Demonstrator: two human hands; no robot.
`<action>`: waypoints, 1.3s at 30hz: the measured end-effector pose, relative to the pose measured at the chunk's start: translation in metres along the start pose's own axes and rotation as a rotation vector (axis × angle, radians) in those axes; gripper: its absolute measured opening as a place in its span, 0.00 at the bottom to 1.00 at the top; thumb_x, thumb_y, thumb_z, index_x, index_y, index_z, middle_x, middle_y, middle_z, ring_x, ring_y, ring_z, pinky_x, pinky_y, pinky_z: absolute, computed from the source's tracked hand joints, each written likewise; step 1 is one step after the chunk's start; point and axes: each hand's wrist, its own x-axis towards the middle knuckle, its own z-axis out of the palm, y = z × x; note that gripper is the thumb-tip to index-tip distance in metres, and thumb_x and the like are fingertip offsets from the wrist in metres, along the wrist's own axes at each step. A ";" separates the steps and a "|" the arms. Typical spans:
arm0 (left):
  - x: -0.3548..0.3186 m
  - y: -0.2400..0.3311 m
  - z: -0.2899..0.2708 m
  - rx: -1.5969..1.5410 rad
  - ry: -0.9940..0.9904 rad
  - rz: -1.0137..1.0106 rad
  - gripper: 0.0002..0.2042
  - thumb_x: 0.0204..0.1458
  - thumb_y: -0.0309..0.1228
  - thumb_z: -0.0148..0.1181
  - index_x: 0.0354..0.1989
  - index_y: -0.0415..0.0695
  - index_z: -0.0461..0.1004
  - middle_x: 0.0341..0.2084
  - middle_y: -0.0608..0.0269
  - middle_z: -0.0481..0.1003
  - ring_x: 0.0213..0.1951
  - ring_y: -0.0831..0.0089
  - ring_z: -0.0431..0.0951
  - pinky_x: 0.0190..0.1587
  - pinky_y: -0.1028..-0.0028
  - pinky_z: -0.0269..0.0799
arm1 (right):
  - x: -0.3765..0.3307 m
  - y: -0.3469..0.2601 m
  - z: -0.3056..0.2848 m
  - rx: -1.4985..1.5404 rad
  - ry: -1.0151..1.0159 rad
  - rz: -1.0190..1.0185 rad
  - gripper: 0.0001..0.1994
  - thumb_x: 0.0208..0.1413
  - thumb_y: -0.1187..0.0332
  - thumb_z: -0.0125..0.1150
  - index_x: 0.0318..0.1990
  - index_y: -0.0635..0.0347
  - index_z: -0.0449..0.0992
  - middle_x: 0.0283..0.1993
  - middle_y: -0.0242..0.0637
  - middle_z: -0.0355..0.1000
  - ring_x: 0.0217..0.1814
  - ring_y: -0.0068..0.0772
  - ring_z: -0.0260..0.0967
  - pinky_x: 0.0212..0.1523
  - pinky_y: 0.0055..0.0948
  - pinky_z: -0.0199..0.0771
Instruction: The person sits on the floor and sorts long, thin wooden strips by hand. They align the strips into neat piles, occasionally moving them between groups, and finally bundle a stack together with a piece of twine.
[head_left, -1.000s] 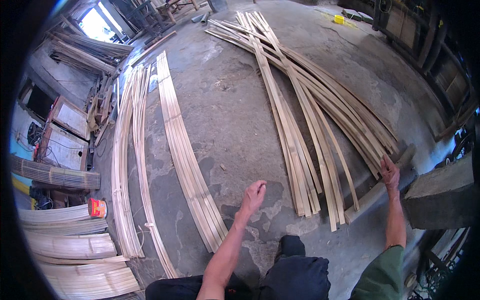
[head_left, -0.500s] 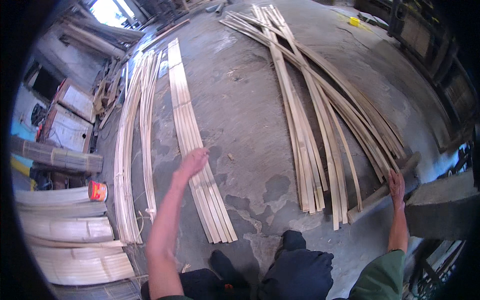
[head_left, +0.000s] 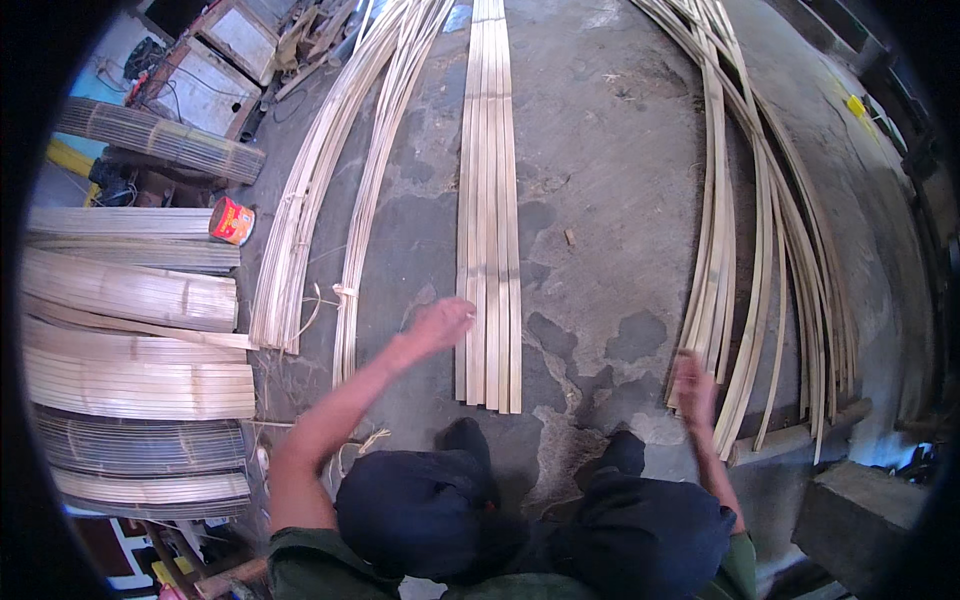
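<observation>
"What's different now?"

"Mainly the right hand. A second ago it was at the outermost ends of the crossed pile, by the thick pole. Now it is at the pile's nearest bundle, on the side facing the middle row. The view has swung too, so that row runs almost straight ahead."

"And the left hand?"

"It was over bare floor to the right of the middle row, then above the row itself. Now it is at the row's left edge, near the close end."

"Are the fingers holding anything?"

"I can't tell. The left ones look bent inward at the edge strip, but a grip doesn't show. The right ones are blurred over the strip ends, so wide or narrow is unclear."

"Where do the strips lie?"

"The middle row lies flat on the floor, side by side, its near ends slightly uneven. The crossed pile is well to its right, and a tied bundle to its left."

"Meaning?"

"I'd judge that both hands are now engaged with strips, one group each."
</observation>
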 end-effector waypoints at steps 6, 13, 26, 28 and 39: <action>-0.016 0.063 0.087 -0.313 0.261 -0.160 0.10 0.54 0.32 0.54 0.42 0.41 0.73 0.38 0.51 0.73 0.40 0.51 0.76 0.42 0.57 0.73 | -0.010 -0.071 0.204 0.110 -0.405 0.017 0.13 0.61 0.66 0.55 0.49 0.63 0.71 0.34 0.40 0.76 0.32 0.27 0.74 0.31 0.27 0.74; -0.023 0.083 0.099 -0.272 0.410 -0.280 0.13 0.52 0.28 0.56 0.46 0.39 0.70 0.41 0.52 0.70 0.43 0.53 0.73 0.44 0.59 0.71 | -0.017 -0.093 0.236 -0.078 -0.375 0.056 0.17 0.56 0.63 0.61 0.47 0.66 0.70 0.33 0.45 0.77 0.31 0.29 0.74 0.30 0.29 0.73; -0.014 0.102 0.127 -0.057 0.344 -0.283 0.31 0.49 0.34 0.57 0.61 0.32 0.57 0.51 0.48 0.63 0.53 0.51 0.65 0.53 0.56 0.63 | 0.016 -0.125 0.167 0.352 -0.068 0.108 0.15 0.64 0.65 0.53 0.51 0.67 0.72 0.37 0.28 0.70 0.35 0.18 0.64 0.37 0.21 0.68; -0.018 0.090 0.138 0.039 0.447 -0.242 0.32 0.46 0.33 0.57 0.60 0.33 0.59 0.52 0.48 0.63 0.56 0.51 0.64 0.57 0.58 0.60 | 0.023 -0.154 0.150 0.417 0.122 -0.102 0.16 0.64 0.69 0.52 0.57 0.65 0.69 0.33 0.22 0.65 0.30 0.13 0.57 0.29 0.16 0.60; -0.019 0.107 0.120 0.006 0.376 -0.245 0.26 0.45 0.29 0.57 0.54 0.35 0.62 0.43 0.48 0.64 0.47 0.50 0.67 0.47 0.56 0.65 | -0.015 -0.152 0.023 0.072 0.374 -0.216 0.25 0.60 0.74 0.54 0.65 0.62 0.62 0.40 0.35 0.76 0.25 0.16 0.58 0.26 0.19 0.64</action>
